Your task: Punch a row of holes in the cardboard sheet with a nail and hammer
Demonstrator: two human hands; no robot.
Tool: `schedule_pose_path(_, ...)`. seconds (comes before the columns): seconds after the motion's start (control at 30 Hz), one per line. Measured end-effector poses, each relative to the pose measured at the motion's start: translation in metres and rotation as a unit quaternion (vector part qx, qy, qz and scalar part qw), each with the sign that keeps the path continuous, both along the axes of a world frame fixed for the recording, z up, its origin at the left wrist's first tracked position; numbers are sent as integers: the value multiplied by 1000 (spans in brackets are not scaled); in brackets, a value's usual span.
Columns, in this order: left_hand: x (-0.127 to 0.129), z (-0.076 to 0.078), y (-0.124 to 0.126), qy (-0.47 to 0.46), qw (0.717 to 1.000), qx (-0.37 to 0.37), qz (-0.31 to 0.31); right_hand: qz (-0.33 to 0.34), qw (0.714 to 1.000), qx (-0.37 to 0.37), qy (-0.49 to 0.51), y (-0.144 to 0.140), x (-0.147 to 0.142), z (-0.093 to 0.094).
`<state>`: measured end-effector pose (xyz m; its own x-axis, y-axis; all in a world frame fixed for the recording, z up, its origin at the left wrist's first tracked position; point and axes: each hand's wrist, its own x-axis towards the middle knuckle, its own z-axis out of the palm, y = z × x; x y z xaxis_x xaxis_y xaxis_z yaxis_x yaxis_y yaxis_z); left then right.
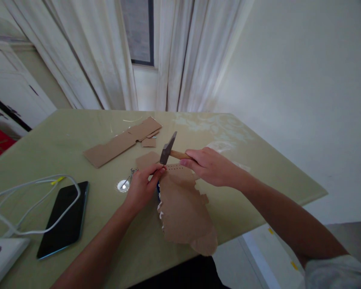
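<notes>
A pale green table (234, 208) fills the middle and lower part of the frame. At lower centre, near its edge, lies a brown cardboard sheet (185, 204), with ruffled white bits along its left side and rows of dark dots near its top. A long cardboard strip (123, 146) lies at centre left; a dark tablet (69, 228) is at lower left. The right hand (209, 166), right of centre, curls its fingers around the handle of a hammer (166, 152). The left hand (142, 186) pinches a thin piece, possibly a nail, between thumb and fingertips at the sheet's top left corner, just below the hammer head. The step in hand looks like hammering; a stroke here calls for a steady pinch and careful aim beside the fingertips. Left of that hand, a small white disc (120, 184) bears something slim; whether it is a shallow dish, I cannot tell.
</notes>
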<state>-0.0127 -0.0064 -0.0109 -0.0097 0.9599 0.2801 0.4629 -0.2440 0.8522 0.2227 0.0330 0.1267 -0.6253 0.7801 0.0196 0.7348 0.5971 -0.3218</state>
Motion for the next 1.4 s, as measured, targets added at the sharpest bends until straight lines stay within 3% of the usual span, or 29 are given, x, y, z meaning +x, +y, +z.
schedule_pose_path(0.67,-4,2,1,-32,999,-17,-24,-11,1000,-18,-16,2,-2,-3)
schedule_pose_path(1.17,-17,10,6,37,998,-10,-47,-26,999,24,-26,0,-4,-2)
schedule_pose_path(1.4,-16,12,5,31,998,-27,-50,6,996,46,-82,-4,-6,-7)
